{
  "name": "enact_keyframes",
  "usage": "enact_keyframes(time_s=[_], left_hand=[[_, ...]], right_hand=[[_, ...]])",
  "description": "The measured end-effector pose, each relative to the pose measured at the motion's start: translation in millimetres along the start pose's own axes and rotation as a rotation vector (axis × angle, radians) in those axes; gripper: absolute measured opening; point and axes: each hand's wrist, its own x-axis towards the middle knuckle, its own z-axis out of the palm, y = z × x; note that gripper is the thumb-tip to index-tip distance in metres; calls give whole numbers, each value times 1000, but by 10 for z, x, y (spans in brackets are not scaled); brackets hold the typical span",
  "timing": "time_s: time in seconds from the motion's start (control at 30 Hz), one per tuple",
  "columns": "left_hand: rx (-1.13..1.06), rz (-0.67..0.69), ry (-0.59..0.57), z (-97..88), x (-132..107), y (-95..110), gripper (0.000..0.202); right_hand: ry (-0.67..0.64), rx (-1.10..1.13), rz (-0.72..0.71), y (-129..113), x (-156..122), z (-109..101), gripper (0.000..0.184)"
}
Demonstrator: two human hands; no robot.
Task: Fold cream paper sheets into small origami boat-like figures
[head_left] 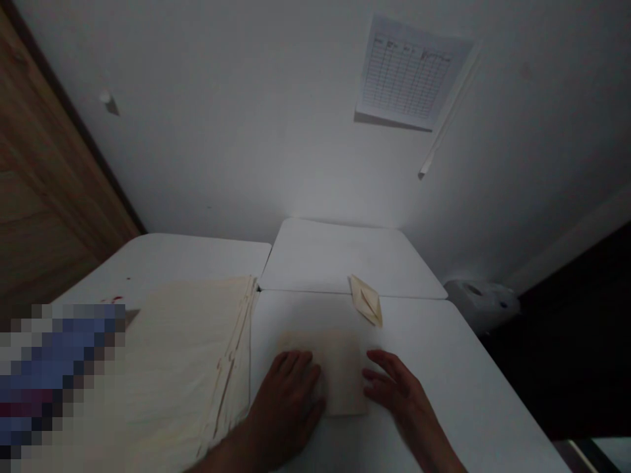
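Observation:
A folded piece of cream cloth (345, 378) lies flat on the white table, slightly blurred. My left hand (293, 391) rests on its left part, palm down, with the fingers lying on the fabric. At the cloth's right edge is my right hand (394, 381), its fingers apart and nothing in them; whether the fingertips touch the cloth I cannot tell. Just beyond, a small cream piece folded into a pointed, diamond-like shape (366, 301) lies across the seam between two tabletops.
To the left spreads a stack of larger cream cloths (182, 355) with layered edges. A pixelated patch hides the lower left. White tabletops (345, 256) meet the wall, where a printed sheet (414, 75) hangs. A pale plastic object (483, 305) stands beyond the table's right edge.

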Motion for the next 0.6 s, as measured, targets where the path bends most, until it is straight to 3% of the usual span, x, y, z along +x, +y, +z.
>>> enact_keyframes(time_s=[0.2,0.33,0.47,0.6], left_hand=[[-24,11,57,55,-22,20,65],[35,2,88,76,-38,17,51],[69,8,102,88,-61,-25,50],[72,27,90,102,-84,-57,53]], right_hand=[[-34,106,33,26,39,62,53],[-75,-14,-37,-6,69,50,47],[-164,-419,-321,-123,38,13,40],[-266,-938,-650,-200,8,-37,49]])
